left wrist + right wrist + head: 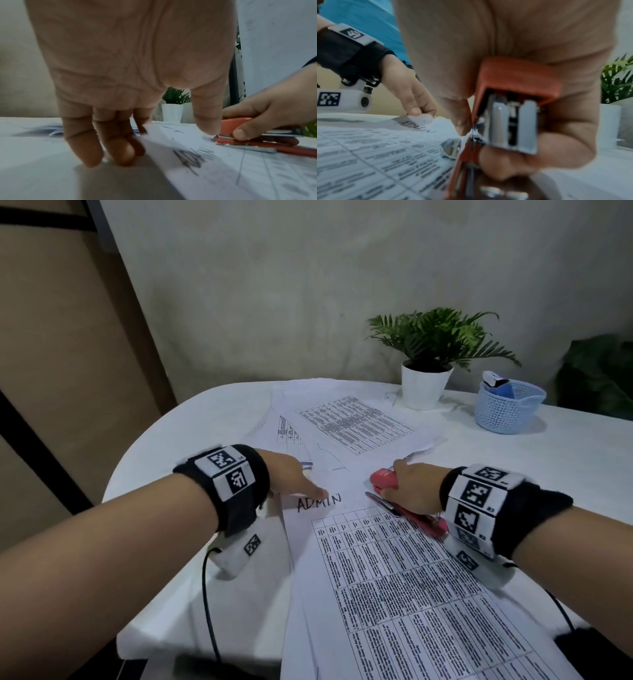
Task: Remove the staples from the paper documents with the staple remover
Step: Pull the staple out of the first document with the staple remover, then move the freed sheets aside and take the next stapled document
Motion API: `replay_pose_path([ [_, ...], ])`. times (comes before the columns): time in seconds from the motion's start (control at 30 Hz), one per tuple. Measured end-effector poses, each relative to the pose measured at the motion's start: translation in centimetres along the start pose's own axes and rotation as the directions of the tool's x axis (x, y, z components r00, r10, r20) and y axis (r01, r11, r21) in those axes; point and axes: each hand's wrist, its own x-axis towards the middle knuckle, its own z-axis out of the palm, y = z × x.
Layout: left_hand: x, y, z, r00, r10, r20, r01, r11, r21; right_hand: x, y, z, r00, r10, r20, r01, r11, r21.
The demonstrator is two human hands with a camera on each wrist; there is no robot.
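Note:
A printed document with a table and the handwritten word "ADMIN" lies on the white table. My left hand rests at its top left corner. The thumb presses on the sheet above the word. The straight fingers touch the table beside the paper's edge. My right hand grips a red stapler-type staple remover at the top right edge of the sheet, its silver metal blade lying on the paper. The right wrist view shows the tool's red shell inside my curled fingers. No staple is visible.
More printed sheets lie spread behind my hands. A potted green plant and a light blue mesh basket stand at the back right. The table's rounded edge runs close on the left. A black cable hangs from my left wrist.

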Motion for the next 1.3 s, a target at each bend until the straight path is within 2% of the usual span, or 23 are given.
replay_pose_path([
  [0.07, -0.5, 0.2, 0.2, 1.000, 0.029, 0.012, -0.024, 0.960, -0.279, 0.1, -0.1, 0.1, 1.000, 0.007, -0.002, -0.007, 1.000, -0.004],
  [0.13, -1.5, 0.1, 0.7, 0.995, 0.091, 0.038, -0.054, 0.821, -0.568, 0.2, 0.0, 0.2, 1.000, 0.016, -0.014, -0.016, 1.000, -0.004],
  [0.17, -2.1, -0.1, 1.0, 0.988, 0.138, 0.074, -0.062, 0.775, -0.629, 0.3, 0.0, 0.2, 1.000, 0.018, -0.021, -0.018, 1.000, -0.002],
  [0.27, -4.0, -0.6, 3.2, 0.930, 0.294, 0.221, -0.087, 0.761, -0.643, 0.3, 0.0, 0.3, 0.999, 0.018, -0.036, -0.018, 1.000, -0.003],
  [0.33, -5.1, -0.5, 5.0, 0.903, 0.359, 0.238, -0.128, 0.751, -0.648, 0.3, 0.0, 0.4, 0.999, 0.019, -0.048, -0.020, 1.000, -0.015],
  [0.37, -5.7, -0.3, 5.6, 0.905, 0.371, 0.207, -0.164, 0.755, -0.635, 0.3, 0.0, 0.5, 0.998, 0.020, -0.052, -0.021, 1.000, -0.022],
  [0.47, -6.7, 0.2, 6.1, 0.960, 0.273, 0.056, -0.212, 0.844, -0.492, 0.0, 0.0, 0.3, 0.999, 0.015, -0.047, -0.016, 1.000, -0.022],
  [0.57, -7.2, -1.2, 4.3, 0.985, 0.165, -0.057, -0.175, 0.912, -0.372, -0.4, 0.3, -0.5, 0.995, -0.006, -0.095, 0.008, 1.000, 0.015],
  [0.63, -7.5, -3.2, 2.1, 0.988, 0.091, -0.127, -0.136, 0.902, -0.410, -0.8, 0.4, -1.3, 0.992, -0.018, -0.126, 0.023, 0.999, 0.038],
  [0.7, -7.9, -5.9, -0.6, 0.977, -0.050, -0.210, -0.060, 0.872, -0.485, -1.1, 0.5, -2.1, 0.991, -0.026, -0.133, 0.034, 0.998, 0.054],
  [0.8, -8.3, -10.6, -4.5, 0.899, -0.277, -0.340, 0.066, 0.852, -0.519, -1.2, 0.3, -2.6, 0.991, -0.041, -0.129, 0.048, 0.997, 0.056],
  [0.87, -8.0, -13.3, -6.4, 0.852, -0.377, -0.363, 0.186, 0.866, -0.464, -1.0, 0.1, -2.5, 0.993, -0.034, -0.113, 0.040, 0.998, 0.052],
  [0.93, -7.1, -15.4, -7.6, 0.798, -0.446, -0.405, 0.288, 0.873, -0.393, -0.7, -0.2, -2.3, 0.995, -0.033, -0.094, 0.037, 0.998, 0.046],
  [1.1, -2.7, -18.2, -7.8, 0.664, -0.593, -0.456, 0.411, 0.799, -0.440, 0.2, -1.0, -1.8, 0.998, -0.029, -0.048, 0.030, 0.999, 0.022],
  [1.17, -0.6, -18.4, -7.6, 0.626, -0.638, -0.449, 0.425, 0.762, -0.489, 0.6, -1.3, -1.7, 0.999, -0.022, -0.035, 0.023, 1.000, 0.014],
  [1.3, 3.1, -18.6, -6.7, 0.582, -0.692, -0.427, 0.471, 0.715, -0.517, 1.5, -1.5, -1.4, 1.000, -0.024, 0.005, 0.024, 1.000, -0.013],
])
